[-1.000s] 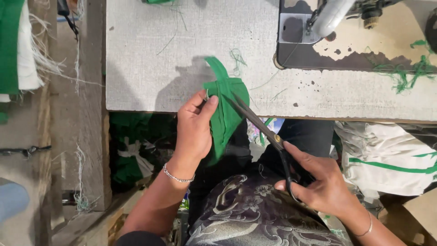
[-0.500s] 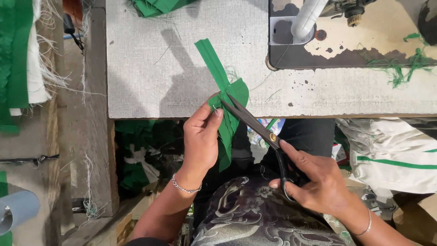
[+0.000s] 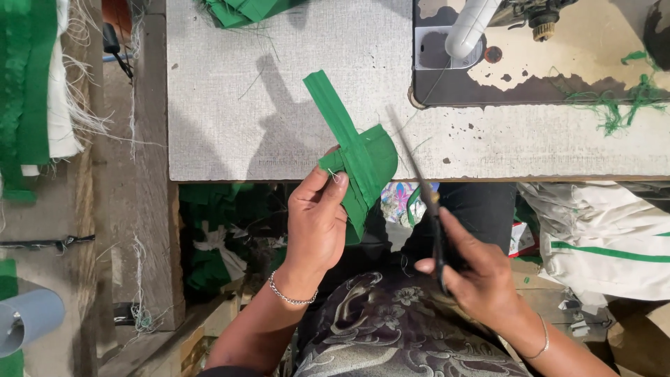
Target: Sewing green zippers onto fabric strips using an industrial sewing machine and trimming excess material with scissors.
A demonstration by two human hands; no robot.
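My left hand [image 3: 317, 216] pinches a small green fabric piece [image 3: 359, 157] with a long green strip sewn across it, held up over the near edge of the grey table [image 3: 230, 105]. In my right hand [image 3: 481, 279] is a pair of dark scissors [image 3: 419, 185]; the blades are closed and point away from me, just right of the fabric and not touching it. A thin thread end shows at my left thumb.
A sewing machine [image 3: 537, 42] stands at the back right of the table, with green thread scraps [image 3: 614, 112] beside it. More green fabric [image 3: 241, 10] lies at the far edge. Green and white cloth [image 3: 31, 91] hangs on the left; a white sack [image 3: 600, 237] sits at right.
The scissors have come away from the green piece and swung to the right, blades now closed. The left hand has turned the fabric slightly.
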